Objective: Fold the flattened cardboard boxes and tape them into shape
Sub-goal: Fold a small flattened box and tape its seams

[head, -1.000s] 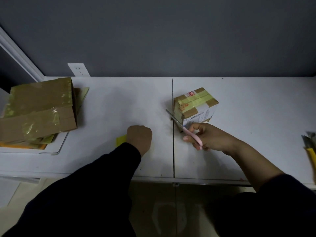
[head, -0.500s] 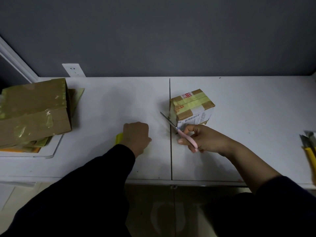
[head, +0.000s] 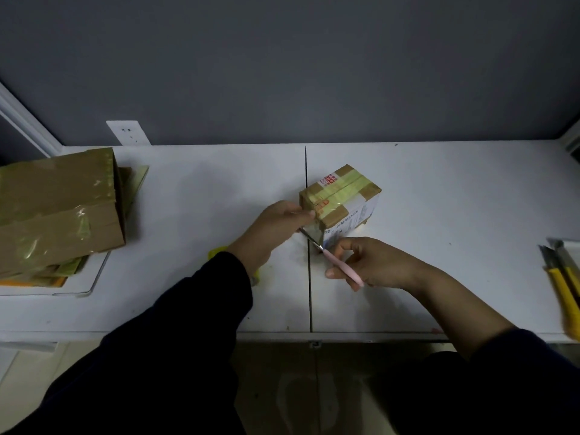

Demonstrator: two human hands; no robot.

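Box (head: 340,196) taped shut, mid-counter (head: 439,215), just right of the seam; tape tail ready for snipping.
Left hand (head: 276,224) is at the box's 8 o'clock corner, fingers pinching what looks like a glossy tape (head: 312,230) tail. Right hand (head: 376,262) is at 5 o'clock, fingers curled round pink scissors (head: 332,257), blades slightly parted under that corner. To cut well, pull the tail taut and clear of the cardboard, close the blades flush to the box wall, then press the stub flat. Mind the left fingertips, which are near the blades. Flat stack (head: 56,208) lies at 9 o'clock, knives (head: 561,274) at 3 o'clock.
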